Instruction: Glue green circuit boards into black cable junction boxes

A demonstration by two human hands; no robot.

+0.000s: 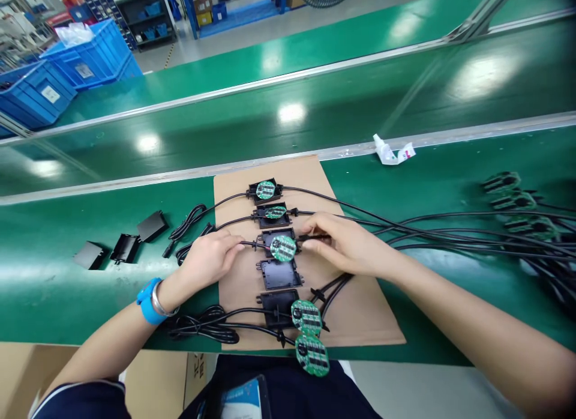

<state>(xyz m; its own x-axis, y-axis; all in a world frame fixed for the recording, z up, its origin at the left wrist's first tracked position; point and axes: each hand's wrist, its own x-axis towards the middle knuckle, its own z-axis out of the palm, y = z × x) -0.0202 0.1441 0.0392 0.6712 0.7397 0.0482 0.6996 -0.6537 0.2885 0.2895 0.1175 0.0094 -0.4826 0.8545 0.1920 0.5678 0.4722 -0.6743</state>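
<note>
My left hand (212, 257) is closed in a pinch on a thin black cable (249, 244) just left of the third black plastic case (266, 235) in a column. My right hand (339, 242) pinches the black cable (315, 236) on that case's right side. Between them, a round green circuit board (283, 248) lies tilted over the case. Farther up, two cases hold boards, a flat one (265, 189) and a tilted one (275, 212). Below is a case (281, 275) with a bare inside. Nearest me, two boards (306, 317) with cables overlap the last case (276, 305) and the bench edge.
A cardboard sheet (360, 323) lies under the cases. Three loose black cases (152, 226) sit at left, near coiled cables (193, 218). More boards (513, 200) and cables are piled at right. A crumpled white tube (389, 152) lies by the metal rail. Blue bins (90, 59) stand far left.
</note>
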